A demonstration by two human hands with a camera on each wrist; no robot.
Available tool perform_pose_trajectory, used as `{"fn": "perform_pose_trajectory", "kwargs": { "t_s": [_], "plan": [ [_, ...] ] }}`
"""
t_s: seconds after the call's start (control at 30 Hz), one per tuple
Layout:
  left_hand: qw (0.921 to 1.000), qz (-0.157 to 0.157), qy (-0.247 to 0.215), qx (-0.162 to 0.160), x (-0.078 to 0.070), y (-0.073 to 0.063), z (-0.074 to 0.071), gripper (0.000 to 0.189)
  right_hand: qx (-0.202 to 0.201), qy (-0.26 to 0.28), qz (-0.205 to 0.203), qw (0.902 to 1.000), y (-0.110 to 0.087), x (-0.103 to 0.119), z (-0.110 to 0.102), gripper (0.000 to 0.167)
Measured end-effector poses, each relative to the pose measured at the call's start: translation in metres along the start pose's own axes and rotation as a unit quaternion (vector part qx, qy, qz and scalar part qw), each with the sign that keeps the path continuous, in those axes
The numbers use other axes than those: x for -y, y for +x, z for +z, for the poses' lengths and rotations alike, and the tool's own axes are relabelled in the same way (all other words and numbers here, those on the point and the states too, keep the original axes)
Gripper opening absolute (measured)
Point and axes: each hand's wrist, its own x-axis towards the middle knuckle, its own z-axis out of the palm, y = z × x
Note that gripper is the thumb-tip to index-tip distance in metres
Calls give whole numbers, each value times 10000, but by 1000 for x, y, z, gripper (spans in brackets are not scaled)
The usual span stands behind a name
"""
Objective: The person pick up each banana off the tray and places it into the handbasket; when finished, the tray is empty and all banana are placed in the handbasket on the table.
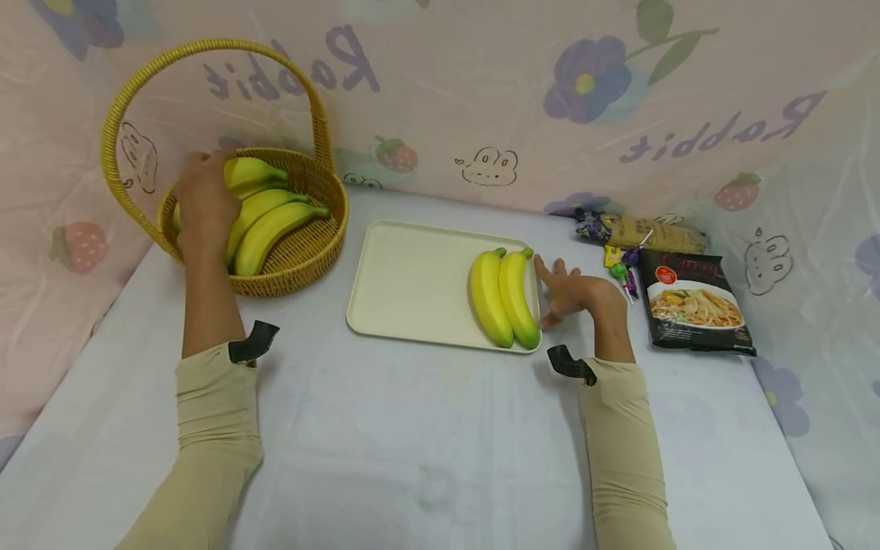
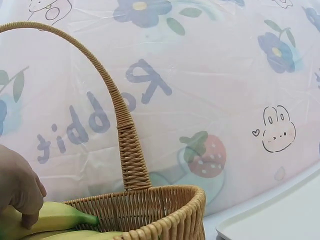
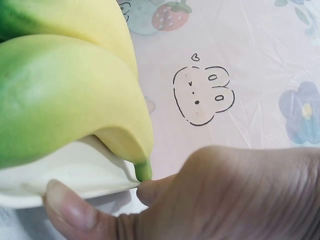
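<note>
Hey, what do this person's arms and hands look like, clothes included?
The left sleeve and right sleeve are khaki, plain and wrinkled. A curved black piece sits at each one's end. The left hand and right hand wear no gloves.

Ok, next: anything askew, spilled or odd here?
Nothing visibly spilled or damaged. One oddity: the "Rabbit" lettering on the backdrop sheet reads mirror-reversed. The two bananas on the tray lie neatly side by side.
</note>
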Motion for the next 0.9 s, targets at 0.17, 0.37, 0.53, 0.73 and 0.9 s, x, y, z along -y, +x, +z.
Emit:
{"fn": "perform_pose_trajectory", "kwargs": {
  "t_s": [0.17,0.37,0.53,0.73,0.9],
  "plan": [
    [9999,-112,-85,-13,1,-1,0,77,-24,6,-29,10000,0,0,-1,124],
    [9998,-178,-64,98,-1,-2,-1,76,19,51,-41,10000,-1,1,0,124],
    [10000,-69,-10,-52,-1,-4,0,74,-4,16,-23,10000,-1,0,2,124],
    [9999,-94,-19,-86,-1,-6,-1,74,25,-135,-70,9999,0,3,2,129],
    [9998,-157,-21,-110,-2,-4,-2,75,28,-182,-63,9998,2,3,0,129]
  ]
}}
